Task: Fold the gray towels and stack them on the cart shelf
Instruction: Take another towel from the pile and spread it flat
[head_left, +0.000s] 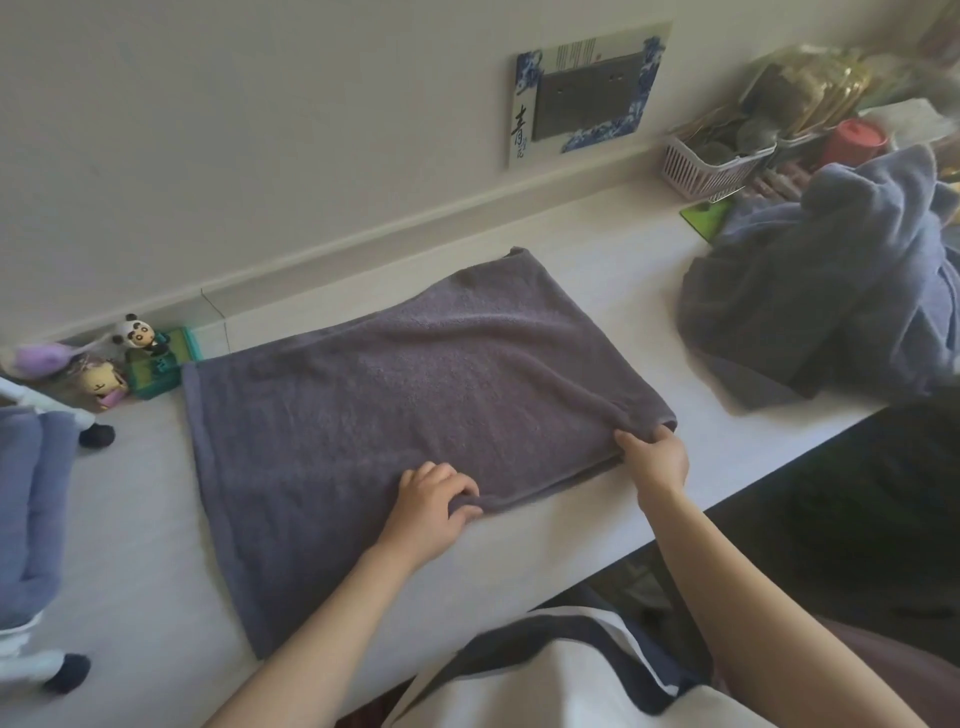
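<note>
A gray towel (395, 410) lies spread on the white table (135, 545), folded over so its near edge is doubled. My left hand (431, 501) pinches that near edge at its middle, fingers curled into the cloth. My right hand (655, 457) pinches the towel's near right corner between thumb and fingers. A heap of unfolded gray and blue-gray towels (831, 291) sits at the right end of the table. At the left edge, folded blue-gray towels (31, 499) lie stacked on a white cart shelf (21, 631).
Small toy figures (137, 335) and a green box (158, 371) stand by the wall, left of the towel. A pink basket (711, 166), a red cup (857, 140) and cluttered packages fill the far right. A framed picture (587, 93) leans on the wall.
</note>
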